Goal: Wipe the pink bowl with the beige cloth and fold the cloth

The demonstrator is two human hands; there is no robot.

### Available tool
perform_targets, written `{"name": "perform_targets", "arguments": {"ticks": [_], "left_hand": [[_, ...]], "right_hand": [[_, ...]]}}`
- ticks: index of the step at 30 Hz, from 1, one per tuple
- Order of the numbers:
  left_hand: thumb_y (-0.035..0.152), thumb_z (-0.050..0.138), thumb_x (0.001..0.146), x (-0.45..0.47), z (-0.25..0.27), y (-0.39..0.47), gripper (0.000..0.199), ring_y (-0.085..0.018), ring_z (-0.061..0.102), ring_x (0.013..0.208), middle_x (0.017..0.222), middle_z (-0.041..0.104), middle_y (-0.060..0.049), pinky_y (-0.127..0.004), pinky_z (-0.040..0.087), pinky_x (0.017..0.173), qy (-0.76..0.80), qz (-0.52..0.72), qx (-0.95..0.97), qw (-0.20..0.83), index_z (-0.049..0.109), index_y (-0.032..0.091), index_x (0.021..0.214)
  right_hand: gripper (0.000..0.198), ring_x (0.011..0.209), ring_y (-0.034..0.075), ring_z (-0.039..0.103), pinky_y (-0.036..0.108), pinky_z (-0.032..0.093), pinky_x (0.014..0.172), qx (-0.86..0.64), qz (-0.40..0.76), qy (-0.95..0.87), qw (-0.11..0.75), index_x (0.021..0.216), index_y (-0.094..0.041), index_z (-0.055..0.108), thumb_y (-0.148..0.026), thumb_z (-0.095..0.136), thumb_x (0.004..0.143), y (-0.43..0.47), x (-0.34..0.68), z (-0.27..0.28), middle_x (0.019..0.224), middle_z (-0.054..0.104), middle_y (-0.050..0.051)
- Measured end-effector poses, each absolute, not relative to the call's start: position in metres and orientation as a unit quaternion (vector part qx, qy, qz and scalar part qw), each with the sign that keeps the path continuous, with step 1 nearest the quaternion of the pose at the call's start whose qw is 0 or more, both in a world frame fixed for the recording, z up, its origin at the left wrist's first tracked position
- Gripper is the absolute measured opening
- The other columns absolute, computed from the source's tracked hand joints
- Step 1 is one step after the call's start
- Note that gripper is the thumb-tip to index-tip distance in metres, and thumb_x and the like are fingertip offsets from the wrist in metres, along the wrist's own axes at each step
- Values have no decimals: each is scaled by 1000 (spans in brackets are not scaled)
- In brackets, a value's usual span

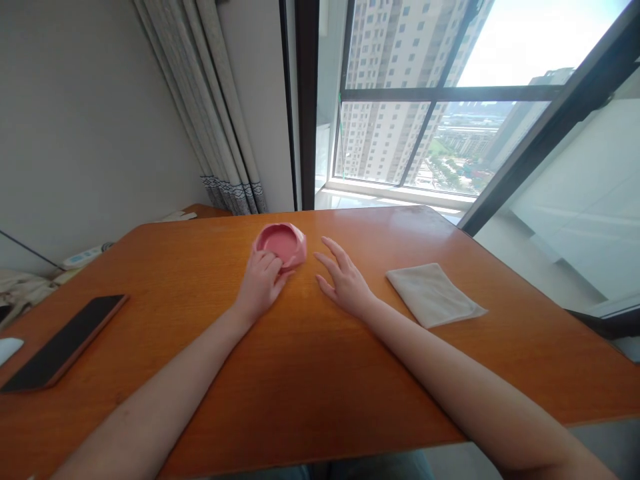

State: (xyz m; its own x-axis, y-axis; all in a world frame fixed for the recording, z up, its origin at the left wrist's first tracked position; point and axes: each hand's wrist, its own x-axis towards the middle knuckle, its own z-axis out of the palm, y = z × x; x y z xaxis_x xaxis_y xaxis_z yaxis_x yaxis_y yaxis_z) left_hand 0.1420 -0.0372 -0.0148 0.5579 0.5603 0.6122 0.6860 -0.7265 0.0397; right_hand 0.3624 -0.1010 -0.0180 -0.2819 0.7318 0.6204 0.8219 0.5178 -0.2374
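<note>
Fingers of the left hand (263, 277) are bent over the near-left rim of a pink dish (301, 248), tips dipping inside, with the thumb apart from them low on the outer near side, so they look clamped on its wall; fingers of the right hand (345, 283) are spread apart and hold nothing. From the near edge of the table (300, 387) both bare forearms reach inward over open wood. Toward the left edge lies a flat black slab (67, 343), set aslant, with a white object (9, 348) beyond it, cut off by the view. Toward the right edge a folded pale cloth (435, 293) lies flat, just beside the right forearm and untouched. Farther in, the dish sits close to the middle of the far edge, well away from both far corners, its hollow facing up; whether its base rests fully on the wood I cannot tell. I judge the step in hand to be gripping or steadying the dish with the left hand, and the next move would call for the right fingers to meet its right wall, across a small gap. Past the far edge hang a grey curtain (220, 133) and a tall window (500, 94)
</note>
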Motion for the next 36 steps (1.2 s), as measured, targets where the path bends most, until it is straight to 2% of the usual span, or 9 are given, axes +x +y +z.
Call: {"name": "perform_targets", "arguments": {"ticks": [2,5,11,19,25,28,31,33,36], "left_hand": [[37,47,86,126,-13,-22,21,-27,49,92,84,57,-9,-50,36,97,-428,-315,-836,135,54,18,79],[41,46,85,93,-14,1,27,-30,50,91,83,58,-12,-49,36,92,-536,-285,-775,178,53,17,75],[38,47,80,44,-22,25,26,-32,53,91,90,64,-14,-48,38,86,-683,-197,-688,145,59,15,83],[39,47,79,49,-27,27,28,-33,53,95,92,65,-14,-48,38,87,-685,-172,-697,127,59,15,85],[38,47,79,51,-27,27,28,-34,53,97,93,65,-14,-51,40,87,-688,-183,-694,109,60,15,86],[37,48,79,52,-27,25,26,-36,51,102,95,64,-15,-60,35,93,-694,-198,-684,99,61,15,87],[36,48,80,52,-28,24,27,-36,49,107,99,62,-17,-68,22,98,-696,-209,-679,99,61,15,90],[36,47,81,54,-26,22,29,-37,45,114,108,59,-18,-71,15,100,-687,-241,-676,111,59,15,97],[33,44,85,70,-20,12,32,-33,41,122,125,51,-17,-67,8,106,-619,-329,-701,132,54,16,110]], "right_hand": [[43,138,24,23,46,33,108,-502,-57,-794,338,130,-19,42,-21,43,88,-100,366,-19,149,23,14],[38,134,25,30,46,33,108,-527,-38,-795,299,124,-16,50,-19,44,86,-96,370,-20,147,29,14],[30,122,24,45,40,37,103,-564,-18,-786,253,113,-15,57,-19,45,86,-94,369,-25,139,40,13],[27,97,19,59,29,43,85,-645,-37,-739,193,104,-17,60,-18,39,87,-88,390,-10,112,61,9],[28,89,23,63,31,44,70,-769,-29,-635,68,100,-20,63,-25,38,88,-84,436,15,94,68,8],[28,96,27,62,32,45,69,-817,39,-573,-49,104,-18,63,-25,51,80,-86,464,20,106,66,11],[36,98,29,62,34,46,69,-817,113,-542,-162,108,-14,63,-20,60,72,-88,483,21,110,64,16],[31,94,29,63,34,46,68,-800,130,-557,-180,101,-12,66,-16,60,71,-87,487,21,102,67,16],[16,82,25,65,32,45,66,-785,140,-578,-173,84,-13,68,-15,60,70,-85,474,21,84,70,12]]}}
